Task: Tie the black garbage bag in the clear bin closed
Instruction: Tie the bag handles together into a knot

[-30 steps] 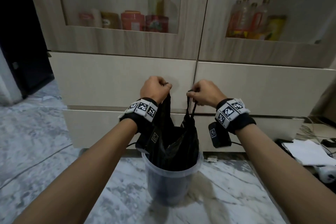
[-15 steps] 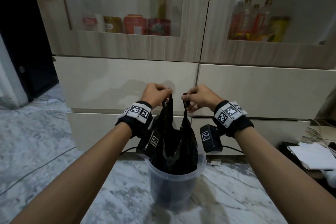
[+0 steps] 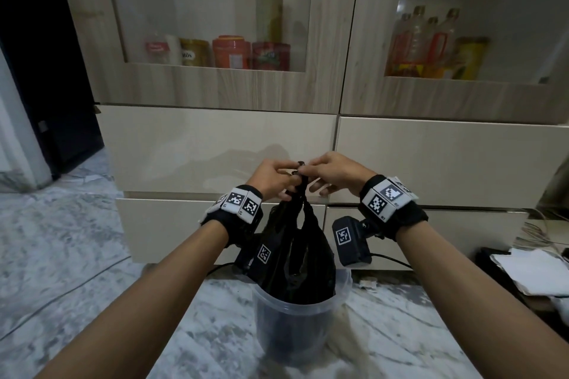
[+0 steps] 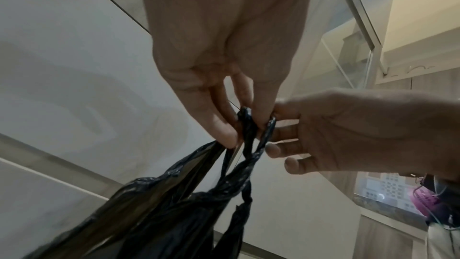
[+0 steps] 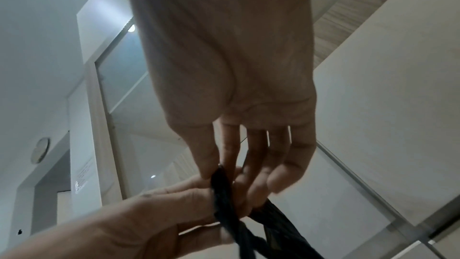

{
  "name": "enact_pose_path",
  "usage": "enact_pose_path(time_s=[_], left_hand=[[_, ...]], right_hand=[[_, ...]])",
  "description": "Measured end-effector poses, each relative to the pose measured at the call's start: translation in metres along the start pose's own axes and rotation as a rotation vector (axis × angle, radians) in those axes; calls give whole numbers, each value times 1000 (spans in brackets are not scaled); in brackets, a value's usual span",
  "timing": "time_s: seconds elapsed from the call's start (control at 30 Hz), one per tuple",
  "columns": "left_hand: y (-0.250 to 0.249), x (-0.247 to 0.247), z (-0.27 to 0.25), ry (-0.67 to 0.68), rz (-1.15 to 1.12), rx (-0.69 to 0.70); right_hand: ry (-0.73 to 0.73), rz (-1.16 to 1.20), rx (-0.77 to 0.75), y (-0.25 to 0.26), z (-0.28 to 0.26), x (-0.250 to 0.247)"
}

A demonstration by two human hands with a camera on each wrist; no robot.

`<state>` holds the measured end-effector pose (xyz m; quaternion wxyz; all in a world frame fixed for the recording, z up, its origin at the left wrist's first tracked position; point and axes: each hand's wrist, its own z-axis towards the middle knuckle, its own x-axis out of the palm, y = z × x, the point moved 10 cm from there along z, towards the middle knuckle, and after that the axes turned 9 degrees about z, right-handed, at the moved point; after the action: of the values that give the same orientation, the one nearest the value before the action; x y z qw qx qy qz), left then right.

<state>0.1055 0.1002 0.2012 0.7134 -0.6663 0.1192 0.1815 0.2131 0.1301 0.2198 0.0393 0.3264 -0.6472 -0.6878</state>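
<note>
Pinching garbage bag (image 3: 295, 243) above bin (image 3: 308, 311)

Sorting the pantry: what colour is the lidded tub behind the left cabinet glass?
Orange plastic tub, clearest in the head view.

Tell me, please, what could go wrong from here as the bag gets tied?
The left hand and right hand only pinch the two thin twisted handles at the tips, so one could slip free before any knot forms. Pulling upward might also lift or tip the light bin, since the bag sits inside it.
</note>
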Motion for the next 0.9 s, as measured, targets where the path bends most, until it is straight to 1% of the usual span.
enact_pose_path(time_s=[0.1, 0.2, 0.33, 0.4, 0.47, 0.5, 0.57, 0.63, 0.7, 0.73, 0.8, 0.83, 0.9], left_hand=[[-2, -7, 2, -47, 40, 23], [7, -24, 3, -144, 1, 0], [41, -56, 1, -231, 41, -74], [55, -64, -2, -219, 72, -99], [59, -65, -4, -174, 162, -87], [57, -66, -4, -162, 252, -67], [49, -68, -6, -181, 532, -2], [41, -68, -9, -226, 833, 54], [36, -70, -13, -257, 1019, 81], [35, -72, -15, -266, 1065, 85], [35, -77, -17, -270, 1080, 79], [36, -81, -17, -265, 1042, 61], [41, -84, -15, -224, 827, 24]], right_hand=[[-136, 19, -14, -4, 3, -17], [-261, 62, 25, -22, 7, -35], [-353, 83, 123, -73, 8, -66], [-390, 85, 118, -86, 1, -80], [-361, 58, 49, -83, -3, -82], [-324, 22, 7, -77, -3, -80], [-254, -80, -50, -66, -2, -72], [-222, -249, -85, -56, -2, -65], [-211, -456, -111, -49, -4, -60], [-205, -557, -122, -45, -6, -58], [-202, -691, -143, -41, -9, -55], [-207, -709, -148, -38, -10, -56], [-210, -671, -140, -34, -12, -58]])
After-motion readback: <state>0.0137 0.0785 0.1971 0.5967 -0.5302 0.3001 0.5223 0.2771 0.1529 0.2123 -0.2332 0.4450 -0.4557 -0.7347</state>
